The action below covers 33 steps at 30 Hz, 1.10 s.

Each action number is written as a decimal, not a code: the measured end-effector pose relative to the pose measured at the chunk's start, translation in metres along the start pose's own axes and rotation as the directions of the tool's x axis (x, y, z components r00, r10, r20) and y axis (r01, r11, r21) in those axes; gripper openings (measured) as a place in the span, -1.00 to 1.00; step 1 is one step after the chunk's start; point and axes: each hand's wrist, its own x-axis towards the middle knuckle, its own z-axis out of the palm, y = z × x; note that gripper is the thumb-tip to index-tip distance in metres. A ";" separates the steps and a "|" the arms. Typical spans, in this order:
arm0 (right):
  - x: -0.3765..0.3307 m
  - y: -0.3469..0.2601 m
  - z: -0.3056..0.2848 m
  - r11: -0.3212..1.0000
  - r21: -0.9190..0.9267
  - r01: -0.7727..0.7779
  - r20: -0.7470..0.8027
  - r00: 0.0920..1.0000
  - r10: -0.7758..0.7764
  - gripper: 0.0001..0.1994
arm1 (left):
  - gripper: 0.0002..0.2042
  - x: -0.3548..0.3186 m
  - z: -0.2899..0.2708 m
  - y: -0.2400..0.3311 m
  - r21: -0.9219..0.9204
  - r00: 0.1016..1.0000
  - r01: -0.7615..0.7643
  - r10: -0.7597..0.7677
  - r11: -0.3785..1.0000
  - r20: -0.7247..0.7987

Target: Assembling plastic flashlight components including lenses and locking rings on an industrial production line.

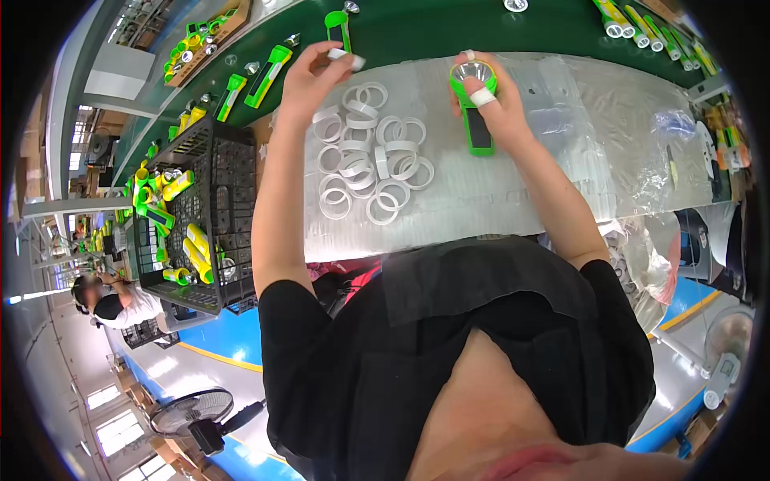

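Right hand (496, 100): clenched around green flashlight (475, 112), lens up for fitting. Left hand (314, 74): pinching white ring (346, 57) at 12 o'clock above ring pile (369, 160) on surface (497, 192). Black crate (210, 192) at 9 o'clock.

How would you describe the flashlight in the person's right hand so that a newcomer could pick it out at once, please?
Start at the clear plastic sheet covering the bench, with its cluster of white rings. Just right of the rings, the right hand grips a green flashlight standing on the sheet. Unlike the other flashlights, it is alone on the plastic, its shiny reflector facing the camera.
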 end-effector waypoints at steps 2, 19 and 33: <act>-0.001 0.000 0.005 0.998 -0.052 0.018 0.036 0.999 -0.017 -0.65 | -0.82 -0.029 0.032 0.037 -0.282 0.989 -0.123 0.139 0.951 0.039; 0.005 -0.009 -0.013 0.958 -0.064 0.281 0.096 0.957 -0.274 -0.43 | -0.76 -0.055 0.108 0.059 0.277 0.760 -0.650 0.616 0.708 0.208; 0.038 -0.141 -0.039 0.379 -0.743 0.551 0.660 0.697 0.281 -0.62 | -0.63 -0.054 0.147 0.063 0.110 0.819 -0.538 0.488 0.835 0.300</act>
